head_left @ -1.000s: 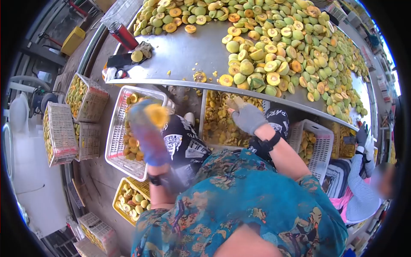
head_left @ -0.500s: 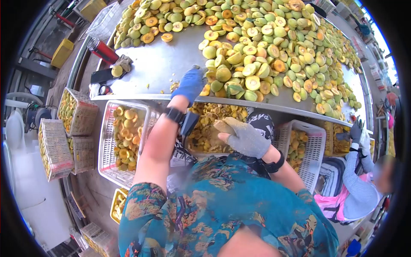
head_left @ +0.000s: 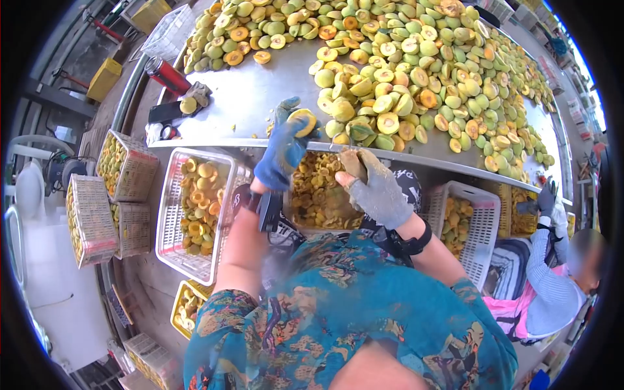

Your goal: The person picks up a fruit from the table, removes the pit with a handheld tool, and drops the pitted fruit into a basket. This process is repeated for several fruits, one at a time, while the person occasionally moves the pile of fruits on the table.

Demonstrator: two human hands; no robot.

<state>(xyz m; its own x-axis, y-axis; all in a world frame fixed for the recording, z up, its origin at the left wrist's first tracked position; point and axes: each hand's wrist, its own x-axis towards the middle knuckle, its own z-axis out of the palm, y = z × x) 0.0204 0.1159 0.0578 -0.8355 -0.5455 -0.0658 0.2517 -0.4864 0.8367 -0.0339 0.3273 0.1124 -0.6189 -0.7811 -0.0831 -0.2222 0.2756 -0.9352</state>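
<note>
My left hand (head_left: 286, 149), in a blue glove, is raised over the table's front edge. Its fingers are closed round a peach half (head_left: 301, 123) with yellow flesh. Close by on the right is my right hand (head_left: 380, 194), in a grey glove with tan fingertips. Its fingers are curled in toward the thumb; what they hold, if anything, is hidden. A large heap of green-yellow peach halves (head_left: 416, 84) covers much of the metal table (head_left: 244, 91). Below my hands is a crate of dark yellow fruit pieces (head_left: 318, 195).
A white crate (head_left: 170, 244) with orange peach halves stands left of my legs, another white crate (head_left: 478, 221) on the right. A red can (head_left: 168, 76) and a dark phone-like object (head_left: 164, 112) lie at the table's left. A co-worker (head_left: 552, 279) sits at right.
My left hand has picked up a peach half from the table and come back toward me. My right hand has risen slightly toward it, fingers curling. The view has shifted a little.
</note>
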